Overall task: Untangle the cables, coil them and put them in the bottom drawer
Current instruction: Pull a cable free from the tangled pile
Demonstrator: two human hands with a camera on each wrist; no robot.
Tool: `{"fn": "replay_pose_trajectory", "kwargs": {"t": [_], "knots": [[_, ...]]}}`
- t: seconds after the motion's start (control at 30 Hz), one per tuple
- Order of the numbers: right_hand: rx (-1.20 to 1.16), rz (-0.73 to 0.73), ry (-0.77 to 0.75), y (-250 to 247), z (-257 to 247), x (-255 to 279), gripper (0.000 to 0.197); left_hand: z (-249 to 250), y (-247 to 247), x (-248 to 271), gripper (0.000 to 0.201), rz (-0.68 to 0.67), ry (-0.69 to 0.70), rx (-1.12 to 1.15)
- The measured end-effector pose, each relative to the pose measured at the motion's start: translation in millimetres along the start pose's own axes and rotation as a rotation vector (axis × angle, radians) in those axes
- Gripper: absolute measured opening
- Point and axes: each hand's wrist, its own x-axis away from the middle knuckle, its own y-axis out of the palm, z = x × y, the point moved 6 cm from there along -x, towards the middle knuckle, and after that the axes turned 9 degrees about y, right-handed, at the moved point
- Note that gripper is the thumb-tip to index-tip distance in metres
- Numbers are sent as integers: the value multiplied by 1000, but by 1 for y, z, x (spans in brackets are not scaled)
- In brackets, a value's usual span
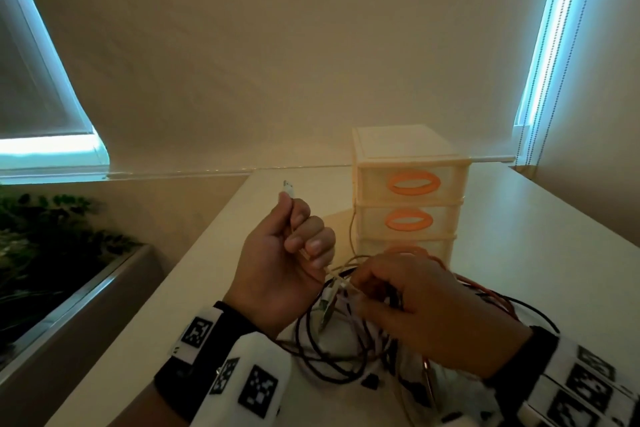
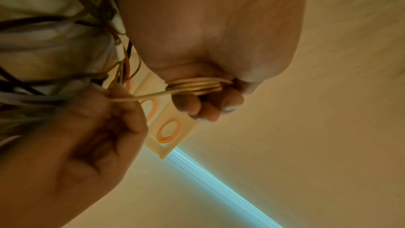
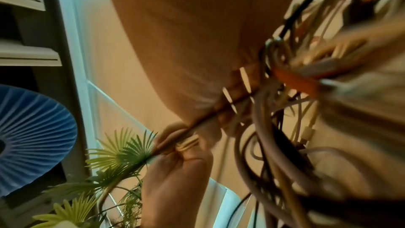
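Left hand [image 1: 277, 263] raised above the tabletop [image 1: 540, 253], fist curled round a cream cable [image 2: 197, 85] wound in several turns, USB plug [image 1: 288, 189] poking out on top. Right hand [image 1: 426, 302] pinching the same cable's loose strand, over a tangle of black, orange and white cables [image 1: 346, 350]. Three-drawer organizer [image 1: 408, 194] just behind, bottom drawer [image 1: 436, 248] closed.
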Motion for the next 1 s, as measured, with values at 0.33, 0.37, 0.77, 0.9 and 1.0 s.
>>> {"fn": "replay_pose_trajectory", "kwargs": {"t": [0.33, 0.37, 0.77, 0.9, 1.0], "knots": [[3, -29, 78, -12, 23, 1, 44, 41, -4, -2, 40, 68, 155, 27], [7, -24, 77, -13, 24, 1, 43, 47, -3, -2, 39, 58, 186, 29], [-104, -207, 43, 16, 1, -6, 16, 15, 9, 1, 44, 63, 168, -222], [-185, -155, 109, 12, 14, -6, 20, 23, 6, 1, 42, 53, 139, -139], [-107, -99, 99, 7, 18, -9, 23, 36, 6, 1, 44, -4, 160, -29]]}}
